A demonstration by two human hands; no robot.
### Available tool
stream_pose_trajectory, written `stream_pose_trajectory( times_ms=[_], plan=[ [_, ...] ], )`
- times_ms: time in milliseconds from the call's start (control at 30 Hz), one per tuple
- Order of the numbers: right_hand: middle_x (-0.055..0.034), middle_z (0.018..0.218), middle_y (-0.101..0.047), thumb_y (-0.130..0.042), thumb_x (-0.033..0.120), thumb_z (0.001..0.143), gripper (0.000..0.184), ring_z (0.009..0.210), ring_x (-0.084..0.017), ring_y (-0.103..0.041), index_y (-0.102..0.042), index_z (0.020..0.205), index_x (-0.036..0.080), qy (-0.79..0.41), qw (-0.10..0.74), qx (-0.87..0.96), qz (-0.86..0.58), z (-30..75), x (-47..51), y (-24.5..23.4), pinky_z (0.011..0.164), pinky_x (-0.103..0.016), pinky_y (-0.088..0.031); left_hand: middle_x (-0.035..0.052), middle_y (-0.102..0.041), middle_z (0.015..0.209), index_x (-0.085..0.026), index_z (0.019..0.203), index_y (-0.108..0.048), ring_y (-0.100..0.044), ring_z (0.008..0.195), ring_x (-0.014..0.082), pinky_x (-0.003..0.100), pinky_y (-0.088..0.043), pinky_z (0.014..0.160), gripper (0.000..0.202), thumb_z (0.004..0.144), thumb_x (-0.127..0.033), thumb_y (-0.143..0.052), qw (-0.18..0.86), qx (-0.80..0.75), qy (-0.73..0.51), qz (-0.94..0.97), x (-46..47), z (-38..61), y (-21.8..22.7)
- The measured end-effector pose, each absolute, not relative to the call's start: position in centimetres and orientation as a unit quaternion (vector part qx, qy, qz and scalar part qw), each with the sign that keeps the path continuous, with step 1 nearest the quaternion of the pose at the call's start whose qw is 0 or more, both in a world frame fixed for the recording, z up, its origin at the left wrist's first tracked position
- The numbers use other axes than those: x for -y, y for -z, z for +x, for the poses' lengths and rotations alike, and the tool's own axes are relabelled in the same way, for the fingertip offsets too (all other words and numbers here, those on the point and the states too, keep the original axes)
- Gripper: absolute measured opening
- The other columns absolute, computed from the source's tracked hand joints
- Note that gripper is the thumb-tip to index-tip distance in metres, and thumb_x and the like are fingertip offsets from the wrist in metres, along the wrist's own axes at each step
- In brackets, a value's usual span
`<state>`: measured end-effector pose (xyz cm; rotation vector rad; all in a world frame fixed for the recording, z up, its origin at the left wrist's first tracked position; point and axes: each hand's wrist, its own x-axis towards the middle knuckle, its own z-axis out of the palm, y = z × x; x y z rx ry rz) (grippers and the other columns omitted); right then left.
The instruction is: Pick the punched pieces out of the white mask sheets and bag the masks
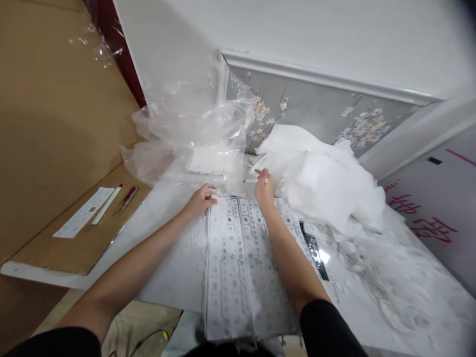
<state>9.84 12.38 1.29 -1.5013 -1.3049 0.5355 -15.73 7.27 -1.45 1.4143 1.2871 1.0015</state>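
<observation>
A long translucent sheet (230, 267) printed with rows of small rings and squares lies in front of me and reaches to the table's near edge. My left hand (201, 201) rests at its far left corner, thumb and fingers slightly apart. Over the far edge, my right hand (265, 191) is curled with the index finger pointing left; a ring sits on one finger. Whatever its fingers hold, if anything, is too small to make out. Crumpled clear plastic film (208, 124) and a white stack (211, 159) lie just beyond the hands.
A heap of white soft sheets (327, 178) rises at the right, with tangled clear scraps (405, 277) nearer me. A black strip (316, 253) lies beside the printed sheet. Left, a brown board (82, 255) bears a paper strip (84, 213), a cutter (107, 204) and red-handled snips (128, 197).
</observation>
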Motion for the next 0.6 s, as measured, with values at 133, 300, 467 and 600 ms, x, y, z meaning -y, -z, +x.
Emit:
stream_pose_trajectory(
  times_ms=[133,300,467,600],
  plan=[
    [-0.0121,0.073,-0.071,-0.019,0.087,0.091,0.094,0.058,-0.020,-0.066,-0.076,0.103,0.013,-0.355,0.574,0.451,-0.584,11.0,-13.2,-3.2,0.054,-0.032,-0.050,0.0005,-0.071,0.079,-0.019,0.117,-0.061,-0.061,0.064,0.0170,0.025,-0.044,0.061,0.050,0.070,-0.021,-0.075,0.488,-0.525,-0.403,0.569,-7.2,-15.6,1.3],
    [-0.0029,0.074,-0.071,-0.076,0.061,0.078,0.045,0.061,-0.014,-0.068,-0.066,0.087,0.018,-0.377,0.689,0.402,-0.471,9.2,-11.8,-3.1,0.047,-0.022,-0.047,0.0010,-0.071,0.079,-0.019,0.119,-0.060,-0.061,0.063,0.0176,0.025,-0.044,0.060,0.050,0.071,-0.023,-0.076,0.478,-0.531,-0.401,0.574,-7.2,-15.7,1.6],
    [0.0023,0.070,-0.070,-0.064,0.047,0.088,0.029,0.057,-0.014,-0.068,-0.058,0.102,0.022,-0.442,0.752,0.290,-0.392,5.8,-8.1,-0.9,0.044,-0.020,-0.043,-0.0006,-0.069,0.074,-0.020,0.121,-0.058,-0.055,0.053,0.0143,0.024,-0.038,0.054,0.047,0.076,-0.026,-0.071,0.466,-0.527,-0.385,0.597,-7.7,-16.0,2.5],
    [-0.0043,0.098,-0.077,-0.066,0.043,0.086,0.036,0.083,-0.017,-0.075,-0.064,0.115,0.022,-0.510,0.705,0.291,-0.398,4.9,-7.7,0.8,0.059,-0.024,-0.055,0.0000,-0.071,0.076,-0.021,0.117,-0.056,-0.055,0.053,0.0143,0.024,-0.039,0.054,0.043,0.076,-0.027,-0.069,0.461,-0.527,-0.390,0.598,-8.0,-16.2,3.1]
  ],
)
